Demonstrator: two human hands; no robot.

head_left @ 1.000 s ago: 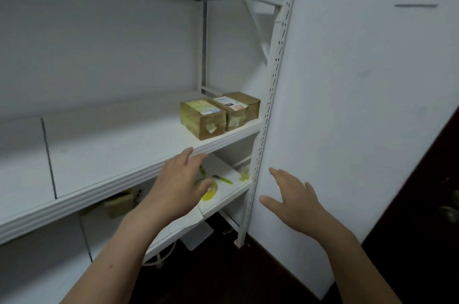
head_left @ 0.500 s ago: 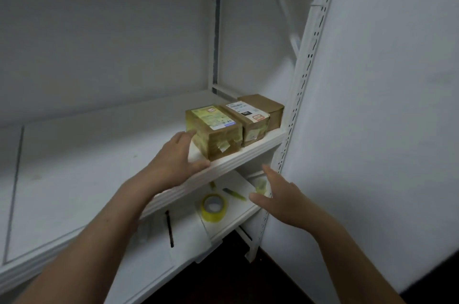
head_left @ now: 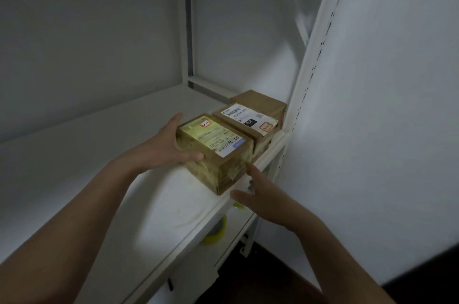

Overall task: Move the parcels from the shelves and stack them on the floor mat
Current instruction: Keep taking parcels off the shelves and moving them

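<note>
I'm now pressing my left hand [head_left: 166, 148], fingers straight, against the nearest parcel [head_left: 213, 137] at the shelf [head_left: 99, 167] front right corner | right hand [head_left: 263, 200] rising open just beneath it — lift is nearing.

Single head-worn wide-angle view, looking forward and down, close over the white shelf [head_left: 87, 135] filling centre and lower left

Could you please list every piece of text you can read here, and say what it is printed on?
"060": black patch on the white label of the middle parcel.
"060-098": printed line above it; later digits unclear.
Yellow label on the front parcel: print too blurred.
Red-bordered stickers on both parcels: handwriting illegible.
Rear parcel: no text visible.
</note>
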